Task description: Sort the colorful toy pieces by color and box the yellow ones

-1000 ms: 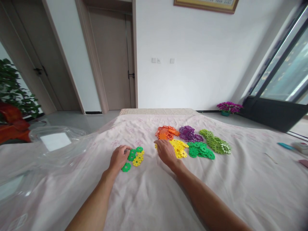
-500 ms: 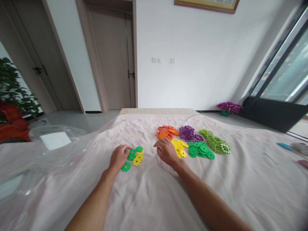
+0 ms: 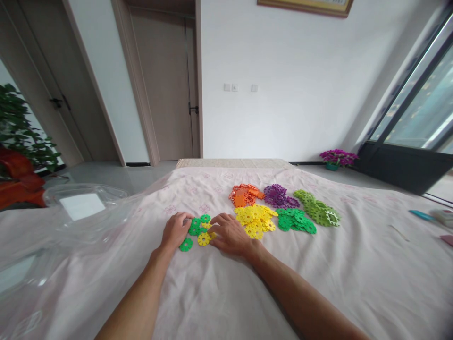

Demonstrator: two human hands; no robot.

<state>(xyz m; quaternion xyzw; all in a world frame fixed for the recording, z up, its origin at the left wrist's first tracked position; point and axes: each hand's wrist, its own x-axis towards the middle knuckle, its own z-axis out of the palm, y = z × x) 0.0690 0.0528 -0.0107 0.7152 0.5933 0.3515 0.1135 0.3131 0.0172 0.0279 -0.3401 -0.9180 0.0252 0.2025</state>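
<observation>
Yellow discs (image 3: pixel 204 244) touch the right hand (image 3: pixel 229 234) — curled, loosely spread.

No writing can be read. At one o'clock, a framed panel (image 3: pixel 304 9) on the wall is cut by the upper edge, its faint marks too small to make out. At nine o'clock, a white label (image 3: pixel 82 206) on clear plastic packaging (image 3: pixel 115 194) shows no legible letters. At eight o'clock, a pale mark (image 3: pixel 28 324) on clear plastic is too blurred to decipher.
</observation>
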